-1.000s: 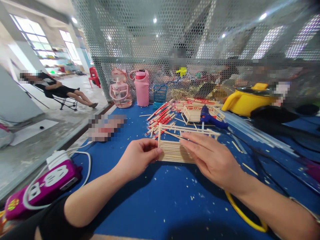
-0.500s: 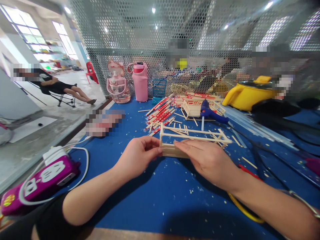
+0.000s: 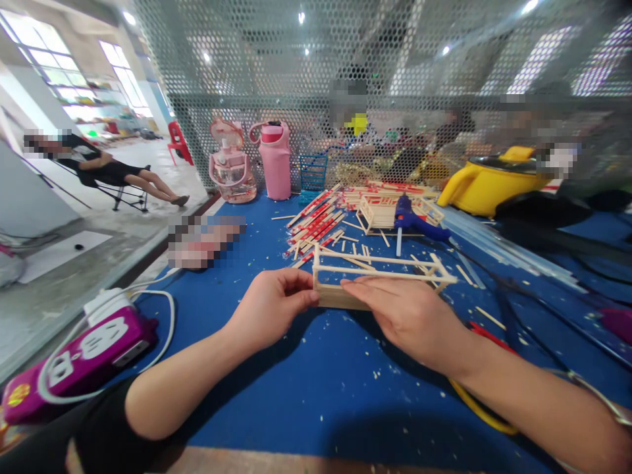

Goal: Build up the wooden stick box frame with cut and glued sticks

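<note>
A small frame of pale wooden sticks (image 3: 340, 297) stands on the blue table, its lower front closed by a flat wooden strip. My left hand (image 3: 276, 306) pinches the left end of this frame between thumb and fingers. Against its front side and lower rail lies my right hand (image 3: 415, 316), fingers together and pointing left; the palm hides part of the frame. Behind it are loose sticks with red wrappers (image 3: 316, 224). A blue glue gun (image 3: 419, 224) rests by a second wooden frame (image 3: 378, 216).
Two pink bottles (image 3: 275, 161) and a blue basket (image 3: 313, 172) stand by the mesh screen. A yellow pot (image 3: 481, 187) and clear glue sticks (image 3: 508, 247) are at right. At left lies a purple power strip (image 3: 79, 362) with white cable. A person (image 3: 108, 164) reclines beyond.
Both hands keep their grip and place on the wooden frame. The whole view has shifted very slightly.
</note>
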`<state>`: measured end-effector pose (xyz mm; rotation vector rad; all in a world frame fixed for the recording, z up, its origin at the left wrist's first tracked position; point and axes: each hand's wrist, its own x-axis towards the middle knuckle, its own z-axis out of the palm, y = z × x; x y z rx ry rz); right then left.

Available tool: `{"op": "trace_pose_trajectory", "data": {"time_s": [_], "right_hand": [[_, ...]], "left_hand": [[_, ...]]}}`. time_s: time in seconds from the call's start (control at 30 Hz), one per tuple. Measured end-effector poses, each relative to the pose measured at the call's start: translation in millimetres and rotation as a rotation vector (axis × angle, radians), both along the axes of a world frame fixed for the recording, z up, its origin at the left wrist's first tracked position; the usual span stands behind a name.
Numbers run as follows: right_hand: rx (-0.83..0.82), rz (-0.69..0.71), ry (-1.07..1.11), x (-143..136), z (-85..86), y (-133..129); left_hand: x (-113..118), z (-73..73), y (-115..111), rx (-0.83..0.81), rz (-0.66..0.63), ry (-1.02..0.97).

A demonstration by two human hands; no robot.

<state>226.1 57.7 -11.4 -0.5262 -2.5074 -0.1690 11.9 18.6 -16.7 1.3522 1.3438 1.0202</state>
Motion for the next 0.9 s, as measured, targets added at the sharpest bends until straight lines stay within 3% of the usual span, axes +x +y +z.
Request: {"op": "trace_pose_trajectory", "data": {"time_s": [0.33, 0.57, 0.67, 0.9], "right_hand": [[-0.014, -0.01, 0.006, 0.4, 0.3, 0.8], [-0.025, 0.0, 0.0, 0.7, -1.9, 1.2], [-0.005, -0.002, 0.0, -0.8, 0.8, -0.9], [0.25, 0.096, 0.188, 13.9, 23.1, -9.8]], "left_hand": [[-1.9, 1.7, 0.6, 0.033, -0.066, 0.097], [-2.2, 2.6, -1.1, 0.17, -0.11, 0.253], [-2.3, 0.7, -0.1, 0.118, -0.1, 0.225], [-9.6, 2.9, 5.1, -0.002, -0.002, 0.002]]}}
